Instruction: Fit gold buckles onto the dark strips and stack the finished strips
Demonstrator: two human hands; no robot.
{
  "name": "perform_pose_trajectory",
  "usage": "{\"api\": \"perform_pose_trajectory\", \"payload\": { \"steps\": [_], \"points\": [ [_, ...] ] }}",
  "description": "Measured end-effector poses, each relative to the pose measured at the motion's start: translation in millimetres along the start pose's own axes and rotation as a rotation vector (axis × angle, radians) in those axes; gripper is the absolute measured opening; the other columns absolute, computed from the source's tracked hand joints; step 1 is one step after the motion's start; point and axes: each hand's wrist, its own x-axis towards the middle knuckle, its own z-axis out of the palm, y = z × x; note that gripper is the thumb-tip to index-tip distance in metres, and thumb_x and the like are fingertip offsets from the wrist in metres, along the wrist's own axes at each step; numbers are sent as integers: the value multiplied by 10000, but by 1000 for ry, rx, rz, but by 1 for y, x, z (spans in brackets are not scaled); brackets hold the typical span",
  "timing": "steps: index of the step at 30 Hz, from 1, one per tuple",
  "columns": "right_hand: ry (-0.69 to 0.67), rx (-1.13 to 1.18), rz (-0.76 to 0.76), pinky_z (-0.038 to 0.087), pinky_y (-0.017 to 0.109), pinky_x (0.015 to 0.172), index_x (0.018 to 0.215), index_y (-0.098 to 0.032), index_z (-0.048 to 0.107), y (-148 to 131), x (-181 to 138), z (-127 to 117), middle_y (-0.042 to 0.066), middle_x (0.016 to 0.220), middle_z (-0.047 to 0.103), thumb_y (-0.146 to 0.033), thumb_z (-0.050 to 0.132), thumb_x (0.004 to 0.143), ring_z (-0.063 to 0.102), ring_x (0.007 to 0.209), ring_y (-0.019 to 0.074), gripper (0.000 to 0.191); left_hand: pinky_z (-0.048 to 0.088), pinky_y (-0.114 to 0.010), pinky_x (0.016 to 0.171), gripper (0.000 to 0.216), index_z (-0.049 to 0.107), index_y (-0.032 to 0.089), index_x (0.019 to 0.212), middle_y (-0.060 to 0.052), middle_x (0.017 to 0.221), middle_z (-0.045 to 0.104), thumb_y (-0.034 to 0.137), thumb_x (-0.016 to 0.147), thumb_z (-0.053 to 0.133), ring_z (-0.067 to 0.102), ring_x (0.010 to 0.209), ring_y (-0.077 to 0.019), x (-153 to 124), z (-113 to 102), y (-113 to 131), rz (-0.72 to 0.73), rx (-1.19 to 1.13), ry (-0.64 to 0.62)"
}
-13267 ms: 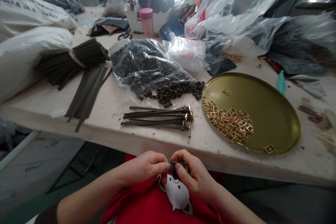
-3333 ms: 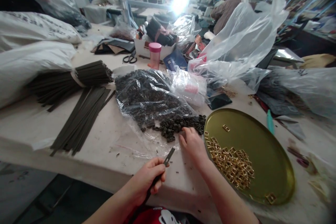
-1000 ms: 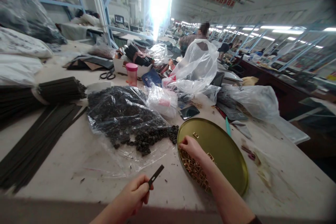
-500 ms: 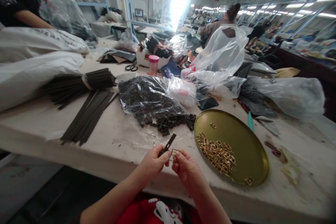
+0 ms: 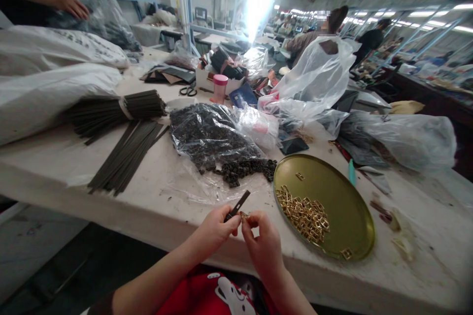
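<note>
Above the front edge of the pale table (image 5: 148, 184), the worker's two hands have come close together, whereas a second ago they were well apart. The left hand (image 5: 217, 225) is clamped on a dark strap (image 5: 242, 199), its slotted end sticking up past the thumb, just as it did before. The right hand (image 5: 263, 238), which I saw down among the pile of gold buckles (image 5: 306, 217) on the round brass-coloured tray (image 5: 338, 184), now pinches a small gold buckle (image 5: 244, 216) right beside the strap. Half a second ago that buckle's open frame showed plainly; now the wrist has turned and the fingers partly cover it, so I can't tell whether it touches the strap. Past the hands, dark loops (image 5: 236, 173) spill from a clear plastic bag (image 5: 207, 133), about as they were. Over to the worker's left, the loose dark strips (image 5: 127, 157) lie below the banded bundle (image 5: 118, 110), both unmoved. Beyond the white sacks (image 5: 55, 88), a co-worker's hand (image 5: 72, 7) has come into view, resting on crumpled clear plastic (image 5: 107, 17).
</note>
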Motion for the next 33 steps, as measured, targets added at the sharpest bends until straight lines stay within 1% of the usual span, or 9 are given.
{"api": "perform_pose_trajectory", "payload": {
  "steps": [4,6,9,12,17,21,24,28,33],
  "points": [
    [-6,-303,-359,383,305,624,762,-215,546,4,2,-8,55,730,615,-147,463,822,537,680,180,123,194,-185,356,301,447,160,705,58,539,444,440,811,418,281,378,-48,2,0,1,-106,-222,-76],
    [-23,-371,-426,382,318,643,836,-224,577,5,2,-10,64,786,635,-137,473,818,550,708,192,136,177,-176,340,286,440,161,717,58,547,453,433,804,437,266,362,-37,3,-1,0,-118,-312,-102],
    [-55,-365,-441,389,328,663,916,-245,591,4,0,-9,63,828,639,-126,463,816,556,730,198,201,152,-167,327,219,440,158,715,64,536,440,363,787,471,250,348,-25,5,-4,0,-143,-386,-123],
    [-112,-176,-328,413,318,680,931,-242,568,2,-3,-5,58,852,623,-108,448,805,554,768,190,220,141,-167,323,177,433,156,687,68,518,418,305,774,472,242,346,-23,5,-7,2,-161,-401,-129],
    [-192,358,180,446,293,690,968,-209,502,-2,-5,1,42,847,587,-222,522,791,552,754,162,178,154,-163,324,164,428,160,702,79,499,390,301,779,459,239,346,-26,4,-8,6,-152,-340,-116],
    [-235,705,414,444,267,628,926,-201,484,-5,2,4,4,755,556,-359,603,747,546,678,139,267,169,-169,331,173,421,168,712,81,495,386,319,796,434,252,357,-39,5,-6,2,-117,-231,-109],
    [-255,831,485,418,235,577,889,-189,497,-7,7,3,-21,706,534,-393,641,716,506,595,101,303,215,-184,366,179,445,167,737,72,519,403,330,806,424,292,390,-57,5,-7,-1,-89,-113,-93],
    [-301,950,559,412,237,600,888,-177,528,-5,6,2,-18,699,541,-411,576,780,499,595,87,262,324,-229,541,194,485,156,717,12,634,510,313,818,433,460,593,-119,2,-8,3,95,254,43],
    [-299,977,553,408,251,640,838,-166,541,-2,7,3,-10,722,538,-391,564,797,489,642,93,230,324,-263,602,232,493,166,727,-28,713,554,297,864,359,487,665,-158,-7,-4,14,162,479,9]
  ]
}}
